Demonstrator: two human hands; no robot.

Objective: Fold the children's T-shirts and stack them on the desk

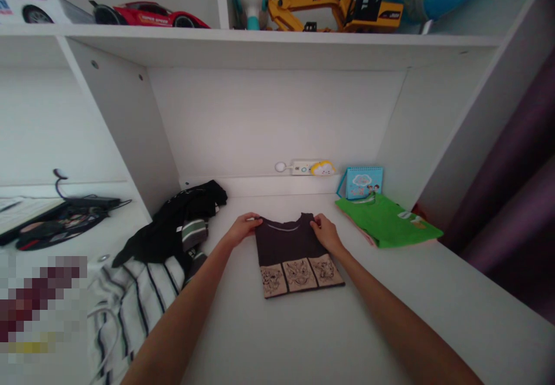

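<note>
The folded dark T-shirt (291, 249) lay flat on the white desk (303, 339) straight ahead of you, collar at the far edge and the row of three tan printed panels at the near edge, so its long axis ran away from you and tilted slightly to the left. Your left hand (241, 227) was at the far left corner, fingers curled together and pinched on the shoulder fold. Your right hand (326, 233) mirrored it at the far right corner, fingers closed on the cloth beside the collar. Both hands sat at the shirt's far end, about equally near, with the body of the garment stretching back towards you between your forearms. To the left, a heap of dark clothes (182, 223) came close to your left hand without touching the shirt, and a striped garment (139, 298) spread beneath and in front of that heap. To the right, a folded green garment (385, 223) rested near the side wall, apart from the shirt, with a blue spiral notebook (362, 181) propped behind it. A white power strip (303, 168) ran along the back wall beyond the collar. Between the shirt and your body the desk carried nothing.
</note>
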